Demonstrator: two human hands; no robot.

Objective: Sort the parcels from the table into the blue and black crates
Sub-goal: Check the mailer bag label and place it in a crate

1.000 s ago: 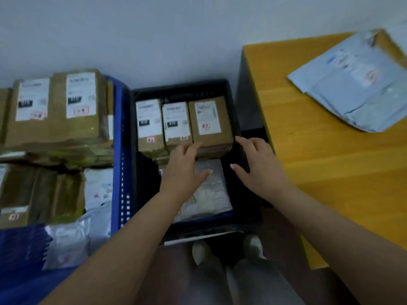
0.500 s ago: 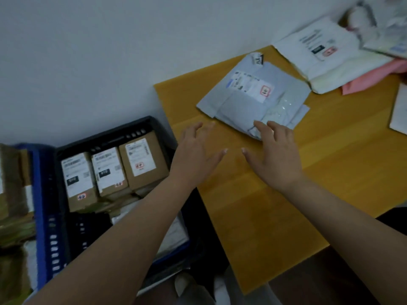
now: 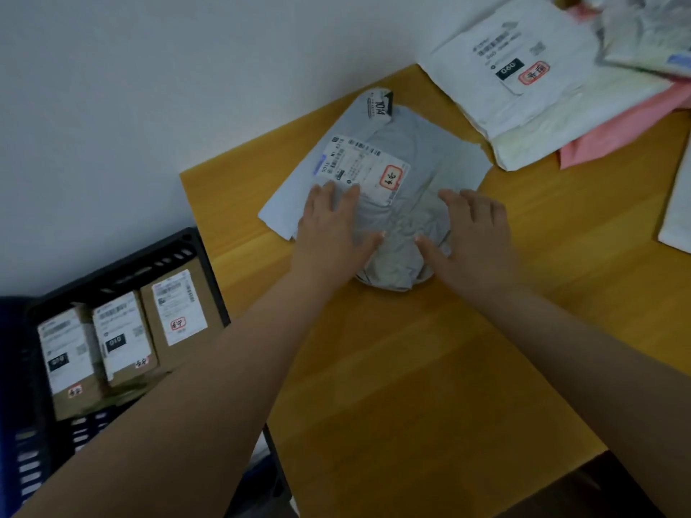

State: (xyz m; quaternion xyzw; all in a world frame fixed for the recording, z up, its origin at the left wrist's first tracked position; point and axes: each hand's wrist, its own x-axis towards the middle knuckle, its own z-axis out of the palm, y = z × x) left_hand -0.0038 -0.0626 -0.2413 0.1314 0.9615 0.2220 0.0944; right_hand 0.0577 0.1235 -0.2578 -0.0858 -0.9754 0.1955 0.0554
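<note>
Backdrop: plain pale wall behind a yellow wooden bench [image 3: 411,368], with crates on the floor at its left end.
Blue crate [image 3: 9,424]: only a sliver shows at the far left edge; its contents are out of view.
Black crate [image 3: 179,244]: just beside the bench end, with three brown boxes [image 3: 123,338] standing in a row inside, labels up.
Left hand [image 3: 329,226]: flat on the left part of the grey mailer, fingers [image 3: 327,196] straight and spread, gripping nothing.
Grey mailer [image 3: 404,188]: lies on the bench between both hands, label up, not yet lifted.
Right hand [image 3: 475,237]: pressed on the mailer's right side, fingers open.
White mailer [image 3: 523,87]: further right, lying over a pink parcel [image 3: 617,125]; more bags are blurred at the corner.
Progress: judging by this, partly done, with several parcels left.
Obstruction: nothing blocks the way to the crates.
</note>
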